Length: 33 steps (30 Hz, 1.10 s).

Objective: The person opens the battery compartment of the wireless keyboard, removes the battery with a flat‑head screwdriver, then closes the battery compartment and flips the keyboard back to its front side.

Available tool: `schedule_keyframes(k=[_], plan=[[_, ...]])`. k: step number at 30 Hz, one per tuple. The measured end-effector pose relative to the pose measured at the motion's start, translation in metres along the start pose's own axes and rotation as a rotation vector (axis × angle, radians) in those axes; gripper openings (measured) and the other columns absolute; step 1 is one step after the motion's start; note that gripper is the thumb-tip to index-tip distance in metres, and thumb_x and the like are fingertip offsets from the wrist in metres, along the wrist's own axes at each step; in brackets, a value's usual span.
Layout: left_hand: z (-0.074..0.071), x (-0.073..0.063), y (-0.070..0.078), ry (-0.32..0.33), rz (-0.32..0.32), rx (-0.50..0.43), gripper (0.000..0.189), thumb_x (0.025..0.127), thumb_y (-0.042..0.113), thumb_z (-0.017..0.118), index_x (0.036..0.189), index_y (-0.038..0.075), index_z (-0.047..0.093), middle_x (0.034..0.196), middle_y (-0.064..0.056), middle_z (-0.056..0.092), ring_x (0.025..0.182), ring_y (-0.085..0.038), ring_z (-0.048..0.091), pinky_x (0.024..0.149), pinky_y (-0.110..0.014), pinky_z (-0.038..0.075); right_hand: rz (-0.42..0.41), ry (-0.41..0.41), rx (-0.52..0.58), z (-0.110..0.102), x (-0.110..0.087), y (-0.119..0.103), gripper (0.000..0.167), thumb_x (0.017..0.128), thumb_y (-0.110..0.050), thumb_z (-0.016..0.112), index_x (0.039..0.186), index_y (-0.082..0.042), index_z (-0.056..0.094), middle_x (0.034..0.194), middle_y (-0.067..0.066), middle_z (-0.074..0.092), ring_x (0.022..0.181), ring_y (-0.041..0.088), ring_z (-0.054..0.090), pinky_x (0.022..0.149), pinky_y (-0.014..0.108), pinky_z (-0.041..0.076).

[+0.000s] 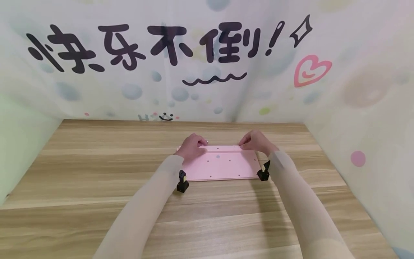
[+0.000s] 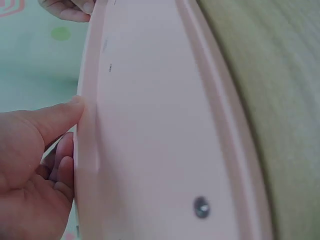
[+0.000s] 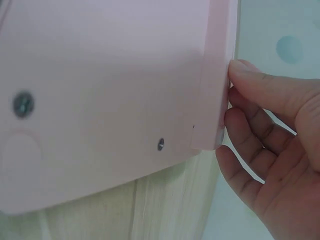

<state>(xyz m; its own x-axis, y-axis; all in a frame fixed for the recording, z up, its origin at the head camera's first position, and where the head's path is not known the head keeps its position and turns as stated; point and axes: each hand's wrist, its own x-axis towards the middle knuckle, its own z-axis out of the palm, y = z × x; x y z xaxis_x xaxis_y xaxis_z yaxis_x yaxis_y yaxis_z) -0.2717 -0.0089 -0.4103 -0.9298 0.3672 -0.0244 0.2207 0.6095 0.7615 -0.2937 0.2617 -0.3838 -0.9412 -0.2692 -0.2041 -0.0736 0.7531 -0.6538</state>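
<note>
A flat pink rectangular panel (image 1: 223, 167) with small dark screws dotted over its face lies on the table. Along its far edge runs a raised pink strip (image 3: 212, 100). My left hand (image 1: 192, 146) pinches the far edge toward the left, thumb on the strip and the other fingers curled at its outer side. At the far right corner my right hand (image 1: 253, 140) holds the same edge, its thumb (image 3: 245, 70) on the rim and its fingers bent beneath. The panel's far left corner is hidden behind the left hand and wrist.
The wood-grain table (image 1: 97, 162) extends on every side of the panel. A white printed curtain (image 1: 207, 97) hangs behind it, with pale walls left and right. Black camera mounts (image 1: 182, 181) sit on both wrists, close to the panel's near corners.
</note>
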Motion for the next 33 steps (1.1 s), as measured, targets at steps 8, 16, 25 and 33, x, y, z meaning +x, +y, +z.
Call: schedule_keyframes(k=[8, 16, 25, 33], plan=[[-0.009, -0.003, -0.003, -0.074, 0.056, -0.003, 0.022, 0.083, 0.003, 0.064, 0.105, 0.001, 0.065, 0.096, -0.008, 0.054, 0.088, -0.020, 0.046, 0.080, -0.029, 0.041, -0.046, 0.006, -0.067, 0.003, -0.008, 0.002, 0.013, 0.081, -0.004, 0.068, 0.093, -0.002, 0.071, 0.093, 0.009, 0.067, 0.081, 0.019, 0.060, 0.071, 0.031, 0.050], [-0.020, -0.015, -0.005, -0.096, 0.101, 0.022, 0.023, 0.083, 0.005, 0.066, 0.105, 0.000, 0.064, 0.097, -0.009, 0.055, 0.090, -0.020, 0.048, 0.081, -0.030, 0.042, -0.077, 0.027, -0.109, -0.002, -0.025, 0.003, 0.016, 0.083, -0.003, 0.065, 0.099, 0.000, 0.068, 0.095, 0.011, 0.066, 0.083, 0.021, 0.059, 0.073, 0.033, 0.049], [-0.030, -0.032, -0.006, -0.111, 0.096, -0.006, 0.024, 0.083, 0.004, 0.065, 0.106, -0.002, 0.064, 0.096, -0.009, 0.059, 0.090, -0.021, 0.051, 0.082, -0.031, 0.043, -0.084, 0.036, -0.111, -0.008, -0.038, 0.010, 0.019, 0.083, -0.002, 0.065, 0.101, 0.001, 0.067, 0.094, 0.011, 0.065, 0.084, 0.022, 0.058, 0.074, 0.034, 0.049], [-0.036, -0.049, -0.011, -0.058, 0.029, 0.028, 0.021, 0.082, 0.006, 0.064, 0.102, -0.001, 0.064, 0.093, -0.008, 0.057, 0.087, -0.021, 0.050, 0.080, -0.033, 0.044, -0.075, 0.032, -0.095, -0.008, -0.051, 0.014, 0.022, 0.082, -0.003, 0.065, 0.103, 0.002, 0.066, 0.090, 0.010, 0.063, 0.081, 0.021, 0.055, 0.072, 0.031, 0.047]])
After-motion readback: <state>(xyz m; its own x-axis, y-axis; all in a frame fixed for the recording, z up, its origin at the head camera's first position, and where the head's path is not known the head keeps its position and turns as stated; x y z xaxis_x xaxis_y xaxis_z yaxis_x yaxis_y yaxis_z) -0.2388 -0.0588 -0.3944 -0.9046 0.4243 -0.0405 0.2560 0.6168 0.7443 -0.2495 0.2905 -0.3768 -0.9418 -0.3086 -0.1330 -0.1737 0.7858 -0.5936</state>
